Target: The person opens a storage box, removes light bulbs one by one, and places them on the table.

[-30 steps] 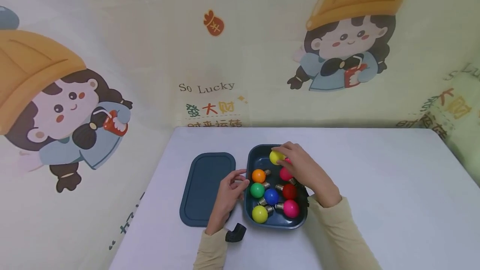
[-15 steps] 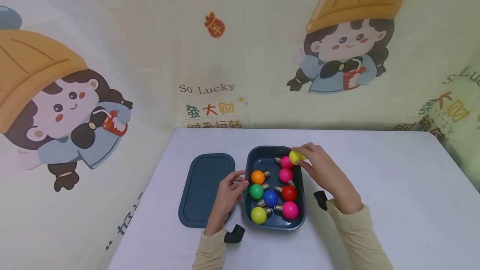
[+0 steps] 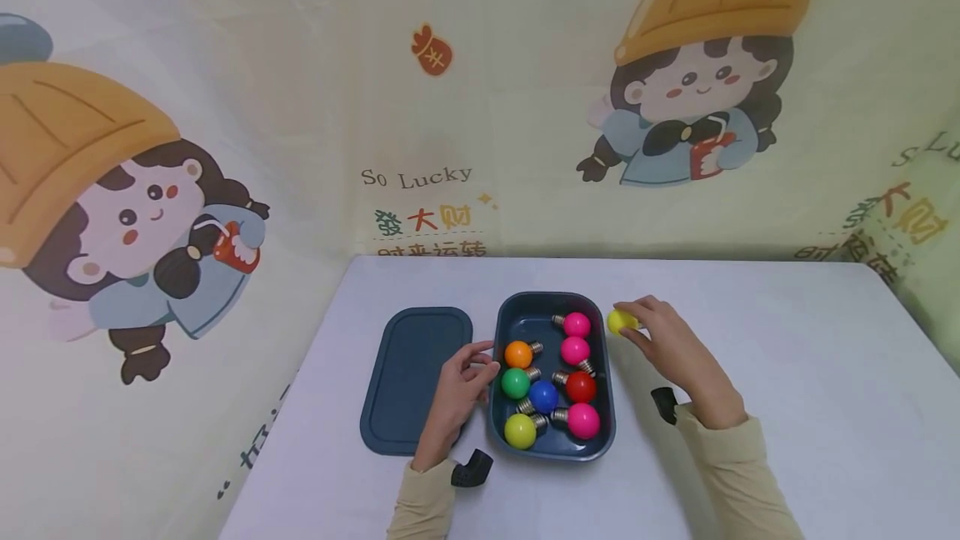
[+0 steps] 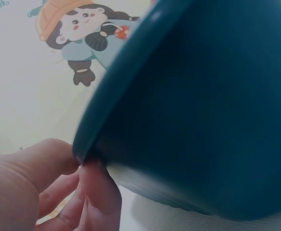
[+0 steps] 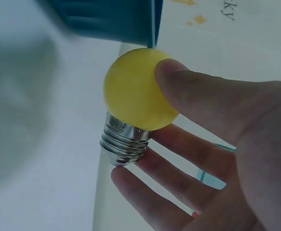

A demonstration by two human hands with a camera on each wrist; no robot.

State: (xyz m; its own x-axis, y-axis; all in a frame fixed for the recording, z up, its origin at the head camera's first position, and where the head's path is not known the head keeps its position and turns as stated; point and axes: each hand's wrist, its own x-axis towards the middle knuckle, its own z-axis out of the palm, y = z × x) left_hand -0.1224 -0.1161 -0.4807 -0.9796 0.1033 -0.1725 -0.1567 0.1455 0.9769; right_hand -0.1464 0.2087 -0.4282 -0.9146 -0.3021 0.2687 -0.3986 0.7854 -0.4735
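Notably, the grip of the right hand (image 3: 671,344) is clamped on a yellow bulb (image 3: 620,322), just right of the far right corner of a dark blue tray (image 3: 531,326). The left hand (image 3: 461,382) pinches the tray's left rim. Inside, an orange bulb (image 3: 517,354), a green bulb (image 3: 515,383) and a second yellow bulb (image 3: 520,432) line the left side; pink bulbs (image 3: 582,421) lie at right. Left, a flat lid (image 3: 405,373) lies on the white counter (image 3: 787,348).
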